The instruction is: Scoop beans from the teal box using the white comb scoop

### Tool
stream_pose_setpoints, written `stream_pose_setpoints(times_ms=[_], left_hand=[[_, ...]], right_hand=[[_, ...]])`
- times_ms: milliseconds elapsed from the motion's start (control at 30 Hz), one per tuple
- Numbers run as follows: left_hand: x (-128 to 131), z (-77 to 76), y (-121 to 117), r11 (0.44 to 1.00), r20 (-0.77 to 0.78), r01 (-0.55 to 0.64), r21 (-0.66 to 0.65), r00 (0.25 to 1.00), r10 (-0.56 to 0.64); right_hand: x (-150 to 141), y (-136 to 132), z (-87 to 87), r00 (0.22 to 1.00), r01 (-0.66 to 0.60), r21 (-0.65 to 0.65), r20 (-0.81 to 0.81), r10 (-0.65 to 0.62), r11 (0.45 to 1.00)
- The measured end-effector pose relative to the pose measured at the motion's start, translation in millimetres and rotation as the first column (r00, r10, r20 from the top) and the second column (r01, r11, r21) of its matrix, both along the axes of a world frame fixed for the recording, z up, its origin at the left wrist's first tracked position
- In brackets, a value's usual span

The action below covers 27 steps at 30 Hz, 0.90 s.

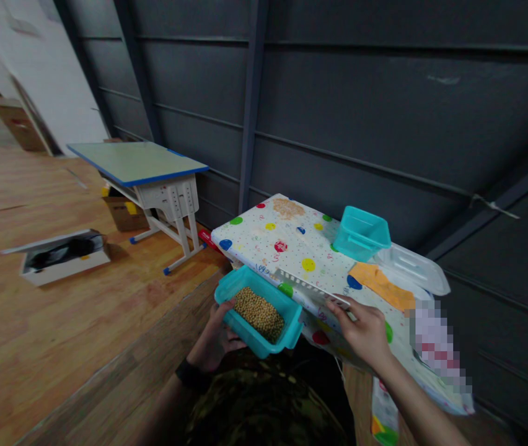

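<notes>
A turquoise plastic container (230,284) hangs at the table's front edge, tilted a little. Round tan beans that look like soybeans (259,313) lie inside it. My left hand (215,337) grips its left side, thumb over the rim. My right hand (361,325) is closed on the right end of a long flat strip like a ruler (308,286), with a row of pale marks along it. The strip lies along the front edge of the table, just behind the container. Toward the table's far left corner is a flat patch of small light-brown pieces (288,209).
The table (264,238) has a white cloth with coloured dots. A second turquoise container (361,232), a clear lid (415,269) and an orange cloth (380,286) sit on its right half. A school desk (143,160) and an open white box (69,269) stand left. A dark wall (361,124) rises behind.
</notes>
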<state>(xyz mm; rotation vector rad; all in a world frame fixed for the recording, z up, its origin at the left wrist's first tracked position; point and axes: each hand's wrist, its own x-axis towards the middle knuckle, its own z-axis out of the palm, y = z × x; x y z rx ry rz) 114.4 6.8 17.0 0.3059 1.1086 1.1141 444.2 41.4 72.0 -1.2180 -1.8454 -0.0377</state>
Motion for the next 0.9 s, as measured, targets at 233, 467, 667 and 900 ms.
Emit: stream_pose_setpoints(times_ms=[233,467,667,900], left_hand=[[2.1,5.9,-0.3,1.000,0.011,-0.003,-0.016,1.000,0.004],[2.0,10.0,1.0,0.999,-0.028,0.001,-0.045,1.000,-0.002],[-1.4,15.3,-2.5,1.000,-0.006,-0.002,0.010,1.000,0.002],[-2.7,10.0,-0.6,1.000,-0.001,-0.020,0.006,1.000,0.020]], right_hand=[[-0.7,9.7,6.4,0.996,0.047,-0.028,-0.069,-0.049,0.998],[-3.5,16.8,7.0,0.997,0.029,-0.052,-0.067,-0.033,0.998],[-6.4,13.4,11.5,0.993,0.050,-0.085,-0.101,-0.059,0.995],[-13.1,17.8,10.6,0.993,0.043,-0.126,-0.108,-0.057,0.991]])
